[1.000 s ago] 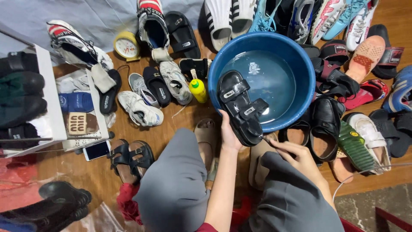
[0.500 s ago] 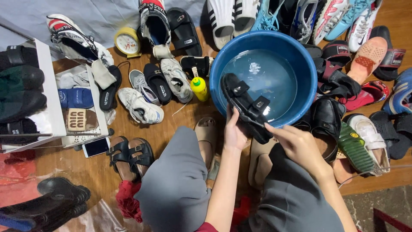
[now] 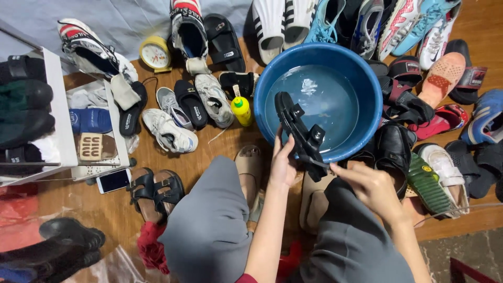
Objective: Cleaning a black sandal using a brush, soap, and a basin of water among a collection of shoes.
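I hold a black strapped sandal (image 3: pixel 298 131) on its edge over the near rim of a blue basin (image 3: pixel 367 78) that holds water. My left hand (image 3: pixel 283 167) grips the sandal's near end from the left. From the right, the fingertips of my right hand (image 3: pixel 369 188) pinch the strap at that same end. The sandal's toe points out over the water. My knees in grey trousers (image 3: pixel 209 230) frame the lower part of the view.
Shoes ring the basin: sneakers (image 3: pixel 167 131) and slippers at left, football boots (image 3: pixel 403 26) at the top, sandals (image 3: pixel 445 78) at right. A yellow bottle (image 3: pixel 242 110), a yellow clock (image 3: pixel 155 53), a white shoe rack (image 3: pixel 52 120) and a phone (image 3: pixel 113 181) are at left.
The sandal has turned from lying flat over the basin to standing on its edge. My right hand rose from my lap to the sandal's near end.
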